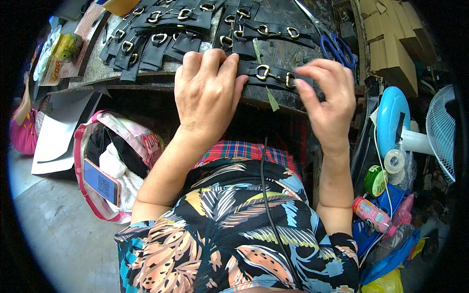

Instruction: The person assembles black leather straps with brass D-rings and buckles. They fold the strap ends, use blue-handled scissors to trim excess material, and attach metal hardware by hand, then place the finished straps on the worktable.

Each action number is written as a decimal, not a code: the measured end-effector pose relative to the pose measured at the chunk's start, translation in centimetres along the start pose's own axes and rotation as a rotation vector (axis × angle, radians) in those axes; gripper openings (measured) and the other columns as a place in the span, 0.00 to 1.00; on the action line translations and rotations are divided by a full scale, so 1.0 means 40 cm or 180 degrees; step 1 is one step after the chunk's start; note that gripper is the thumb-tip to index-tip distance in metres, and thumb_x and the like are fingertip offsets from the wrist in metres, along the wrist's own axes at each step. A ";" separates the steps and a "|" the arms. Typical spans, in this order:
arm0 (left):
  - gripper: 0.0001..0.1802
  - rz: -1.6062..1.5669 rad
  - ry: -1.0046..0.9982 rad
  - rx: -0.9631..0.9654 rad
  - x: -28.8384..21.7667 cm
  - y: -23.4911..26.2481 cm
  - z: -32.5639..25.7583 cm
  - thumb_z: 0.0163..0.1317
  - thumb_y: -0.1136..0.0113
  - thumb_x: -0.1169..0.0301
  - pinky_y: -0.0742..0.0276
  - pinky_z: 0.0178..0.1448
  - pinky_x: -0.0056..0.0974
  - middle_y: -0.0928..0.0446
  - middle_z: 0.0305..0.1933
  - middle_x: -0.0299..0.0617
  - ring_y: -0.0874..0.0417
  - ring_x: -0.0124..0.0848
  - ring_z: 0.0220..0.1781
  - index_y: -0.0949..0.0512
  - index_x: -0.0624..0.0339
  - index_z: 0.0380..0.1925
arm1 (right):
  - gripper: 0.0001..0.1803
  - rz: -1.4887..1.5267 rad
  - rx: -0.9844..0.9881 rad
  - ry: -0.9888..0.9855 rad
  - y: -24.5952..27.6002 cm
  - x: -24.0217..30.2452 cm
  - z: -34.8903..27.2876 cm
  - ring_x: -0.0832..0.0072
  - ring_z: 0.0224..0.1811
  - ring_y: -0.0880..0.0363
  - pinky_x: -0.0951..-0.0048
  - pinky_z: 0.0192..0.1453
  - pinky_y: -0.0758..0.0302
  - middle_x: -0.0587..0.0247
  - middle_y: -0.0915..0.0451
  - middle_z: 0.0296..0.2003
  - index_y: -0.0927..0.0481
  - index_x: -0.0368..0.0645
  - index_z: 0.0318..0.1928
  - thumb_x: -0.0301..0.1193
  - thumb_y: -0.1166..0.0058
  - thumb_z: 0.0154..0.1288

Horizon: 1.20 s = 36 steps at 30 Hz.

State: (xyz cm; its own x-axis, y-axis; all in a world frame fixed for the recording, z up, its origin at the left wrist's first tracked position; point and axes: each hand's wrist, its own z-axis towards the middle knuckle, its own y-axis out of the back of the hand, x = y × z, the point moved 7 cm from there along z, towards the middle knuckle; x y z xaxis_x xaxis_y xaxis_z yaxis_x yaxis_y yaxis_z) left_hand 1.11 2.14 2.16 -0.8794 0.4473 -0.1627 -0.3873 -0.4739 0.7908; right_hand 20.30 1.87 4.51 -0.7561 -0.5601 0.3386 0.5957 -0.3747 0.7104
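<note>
While the fingers of the left hand lie flat and close together, pressing down on the left end of a black strap, the right hand curls over the strap's right end, its fingertips bent and pinching the edge just beside a gold metal ring. A second gold buckle sits on the strap between the two hands. The strap lies across the near edge of the dark worktop, just above the centre of the frame.

Behind the hands, toward the top of the frame, more black straps with gold buckles lie in overlapping rows. Blue-handled scissors rest on the worktop just above the right hand. Brown cardboard boxes stand at the upper right.

Lower right, a white fan stands beside a blue oval lid, with a green tape roll and a pink bottle below them. At the lower left, a phone in a red case lies on a pink-trimmed bag, which sits on the grey floor.
</note>
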 end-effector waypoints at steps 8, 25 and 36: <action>0.09 -0.0774 0.0161 0.0038 0.013 0.004 0.018 0.56 0.29 0.73 0.23 0.47 0.45 0.20 0.37 0.39 0.21 0.44 0.44 0.16 0.56 0.37 | 0.20 0.0092 0.0561 0.0258 -0.139 0.036 0.048 0.63 0.48 0.20 0.62 0.52 0.21 0.65 0.16 0.42 0.12 0.47 0.48 0.32 0.25 0.52; 0.23 -0.2512 0.0680 0.0610 0.030 -0.034 0.021 0.61 0.39 0.89 0.20 0.46 0.34 0.21 0.38 0.41 0.17 0.28 0.41 0.19 0.59 0.56 | 0.19 0.0588 0.0537 0.0263 -0.134 0.020 0.039 0.59 0.50 0.18 0.61 0.56 0.22 0.59 0.14 0.46 0.12 0.40 0.47 0.27 0.26 0.52; 0.22 -0.1508 -0.0124 -0.0104 0.016 -0.031 0.036 0.54 0.39 0.88 0.16 0.50 0.48 0.21 0.47 0.51 0.15 0.52 0.46 0.19 0.62 0.50 | 0.18 0.0327 0.0685 0.0221 -0.132 0.020 0.036 0.61 0.52 0.18 0.61 0.59 0.23 0.60 0.15 0.47 0.12 0.41 0.50 0.28 0.29 0.57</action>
State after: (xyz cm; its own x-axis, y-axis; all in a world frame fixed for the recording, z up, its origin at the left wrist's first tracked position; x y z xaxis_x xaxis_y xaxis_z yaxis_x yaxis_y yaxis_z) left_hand 1.40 4.10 1.91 -0.5931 0.6478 -0.4781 -0.7522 -0.2342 0.6159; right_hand 16.17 4.45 1.93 -0.6697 -0.6394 0.3778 0.5913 -0.1513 0.7921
